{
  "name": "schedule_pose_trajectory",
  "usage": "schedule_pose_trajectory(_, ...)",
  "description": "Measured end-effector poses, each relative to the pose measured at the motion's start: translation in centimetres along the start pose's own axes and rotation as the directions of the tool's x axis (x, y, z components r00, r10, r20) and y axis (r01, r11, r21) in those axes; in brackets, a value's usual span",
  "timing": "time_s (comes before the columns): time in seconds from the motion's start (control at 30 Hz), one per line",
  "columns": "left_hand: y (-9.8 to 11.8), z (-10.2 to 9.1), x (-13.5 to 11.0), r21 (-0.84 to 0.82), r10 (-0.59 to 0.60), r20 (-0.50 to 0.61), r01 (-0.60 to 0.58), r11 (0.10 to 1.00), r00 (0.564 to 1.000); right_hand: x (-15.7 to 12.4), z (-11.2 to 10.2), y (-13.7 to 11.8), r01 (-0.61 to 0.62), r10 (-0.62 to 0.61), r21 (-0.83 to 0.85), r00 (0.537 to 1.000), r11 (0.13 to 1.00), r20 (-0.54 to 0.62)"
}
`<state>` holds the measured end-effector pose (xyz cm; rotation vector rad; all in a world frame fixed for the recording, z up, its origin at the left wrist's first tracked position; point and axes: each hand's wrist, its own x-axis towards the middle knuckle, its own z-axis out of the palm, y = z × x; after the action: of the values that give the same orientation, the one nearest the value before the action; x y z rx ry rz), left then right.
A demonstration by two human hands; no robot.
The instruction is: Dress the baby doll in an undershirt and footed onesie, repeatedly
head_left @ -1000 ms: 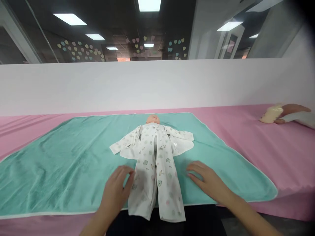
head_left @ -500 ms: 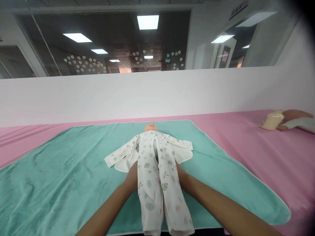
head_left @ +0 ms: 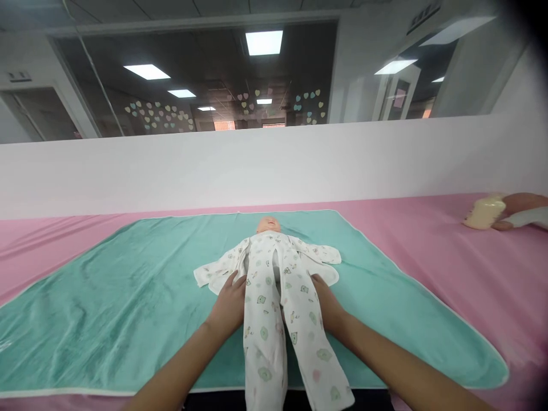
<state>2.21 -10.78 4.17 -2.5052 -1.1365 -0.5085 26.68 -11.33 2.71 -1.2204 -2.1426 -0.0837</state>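
White-clad doll (head_left: pixel 274 268) lengthwise, head away, legs near

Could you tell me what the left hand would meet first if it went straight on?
The left hand would likely meet the outspread white sleeve first, just ahead of it, though depth is unclear.

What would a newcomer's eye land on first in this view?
A baby doll in a white printed romper lies face-up at the middle of a teal blanket, head away from the camera. The left hand and right hand press against its sides at the waist, partly tucked under the cloth. Far right on the pink sheet lies a cream bottle.
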Motion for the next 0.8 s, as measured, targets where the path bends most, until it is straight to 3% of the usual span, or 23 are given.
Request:
schedule_pose_trajectory(0.17,-0.9,-1.3,-1.6,0.084,0.077,0.059,-0.082,0.993,0.995,0.4,-1.4,3.5,0.146,-0.124,-0.331,0.988,0.932,0.088)
schedule_pose_trajectory(0.3,-0.4,-1.4,-3.5,0.063,0.158,0.032,-0.160,0.985,0.987,-2.5,-3.0,5.1,0.280,-0.259,-0.296,0.960,0.913,0.107)
schedule_pose_trajectory(0.4,0.0,-1.6,-4.7,-0.072,0.143,0.057,-0.139,0.988,0.988,-4.5,-4.3,5.2,0.294,-0.264,-0.243,0.953,0.924,0.147)
schedule_pose_trajectory(0.5,-0.6,-2.5,-5.3,-0.249,-0.002,0.162,0.042,0.968,0.987,-4.7,-5.9,5.2,0.204,-0.180,-0.098,0.962,0.974,0.206)
schedule_pose_trajectory(0.6,-2.3,-2.9,-4.6,-0.347,-0.273,0.207,0.331,0.878,0.940,-2.7,-6.6,5.9,-0.063,0.049,0.068,0.981,0.996,0.189)
schedule_pose_trajectory(0.7,-4.0,-1.8,-2.0,-0.376,-0.522,0.161,0.541,0.752,0.838,0.7,-5.3,6.5,-0.288,0.281,0.100,0.957,0.953,0.076)
schedule_pose_trajectory(0.8,-4.7,0.2,1.8,-0.266,-0.622,0.090,0.620,0.738,0.778,4.1,-2.4,6.3,-0.289,0.291,-0.044,0.955,0.956,0.056)
